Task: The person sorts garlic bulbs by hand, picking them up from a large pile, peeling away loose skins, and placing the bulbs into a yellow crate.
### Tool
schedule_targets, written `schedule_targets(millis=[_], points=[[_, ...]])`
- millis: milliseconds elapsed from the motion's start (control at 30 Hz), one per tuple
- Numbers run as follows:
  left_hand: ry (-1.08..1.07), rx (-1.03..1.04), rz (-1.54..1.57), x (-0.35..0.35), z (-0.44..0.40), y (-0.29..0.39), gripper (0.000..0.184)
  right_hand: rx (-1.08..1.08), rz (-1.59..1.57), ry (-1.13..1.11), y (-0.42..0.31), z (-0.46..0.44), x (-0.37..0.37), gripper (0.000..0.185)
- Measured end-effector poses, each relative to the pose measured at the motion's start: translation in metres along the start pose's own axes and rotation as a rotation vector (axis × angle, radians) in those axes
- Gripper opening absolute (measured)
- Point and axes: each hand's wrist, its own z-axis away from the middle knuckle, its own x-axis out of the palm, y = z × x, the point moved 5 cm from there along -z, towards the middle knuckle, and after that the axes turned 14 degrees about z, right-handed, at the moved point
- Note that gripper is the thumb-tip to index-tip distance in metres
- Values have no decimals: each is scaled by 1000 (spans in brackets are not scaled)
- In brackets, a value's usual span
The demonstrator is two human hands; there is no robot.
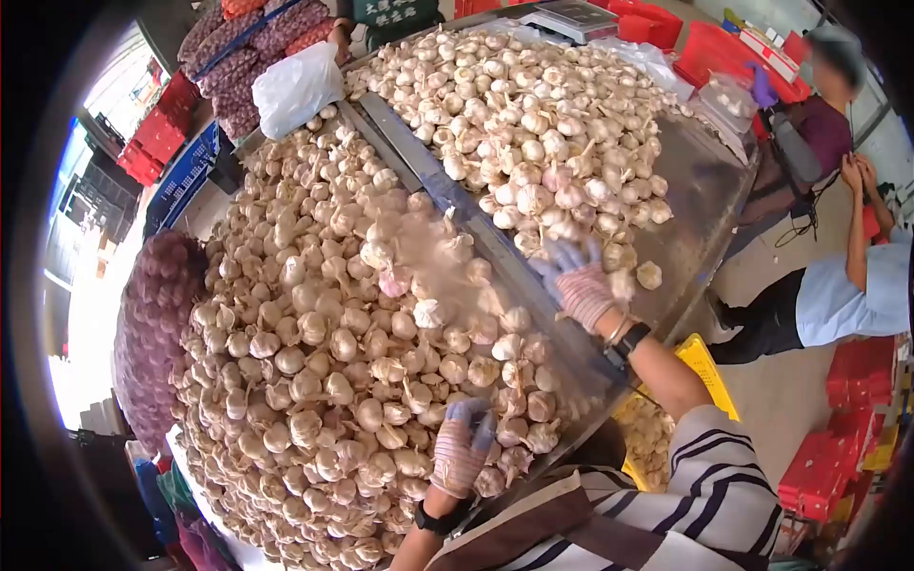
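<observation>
My left hand [462, 449], in a striped glove with grey fingers, lies over the near edge of a large pile of garlic bulbs [314, 328]. Its fingers are apart and I see no bulb in them. My right hand [579, 279], gloved the same way, reaches across the metal divider [495, 249] to a second garlic pile [533, 124]. Its fingers are spread, touching or just above bulbs at that pile's near edge. A loose garlic bulb [648, 275] lies beside the right hand on the metal tabletop [700, 190].
A yellow crate [703, 371] holding garlic pieces stands below the table's edge by my right arm. Mesh sacks [157, 333] stand at the left. A white plastic bag [297, 88] and a scale [571, 19] are at the back. Other people sit at the right, near red crates [833, 466].
</observation>
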Motion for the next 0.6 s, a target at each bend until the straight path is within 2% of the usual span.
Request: schedule_targets(millis=[33, 100, 167, 233, 300, 333, 367, 433, 533, 600], points=[[-1, 50, -111, -2, -1, 8, 18, 62, 35, 97, 13, 2, 22, 43], [0, 88, -124, -8, -4, 8, 18, 67, -1, -28, 42, -2, 5, 48], [33, 111, -161, -14, -6, 12, 20, 232, 118, -124, 70, 13, 16, 50], [37, 103, -140, -22, -7, 4, 23, 364, 3, -196, 107, 17, 39, 51], [50, 215, -298, -22, -9, 2, 25, 396, 97, -163, 129, 28, 56, 51], [38, 225, -364, -20, -13, 2, 28, 412, 26, -276, 134, 30, 58, 50], [56, 220, -357, -19, -18, 2, 28, 484, -17, -225, 133, 36, 54, 46], [-18, 133, -669, -9, -27, -7, 32, 425, -95, -59, 111, 32, 13, 43], [-132, -48, -850, 5, -45, -33, 32, 229, -437, 198, 55, 33, -48, 38], [-139, -136, -924, 13, -59, -41, 27, 82, -502, 236, 16, 40, -55, 30]])
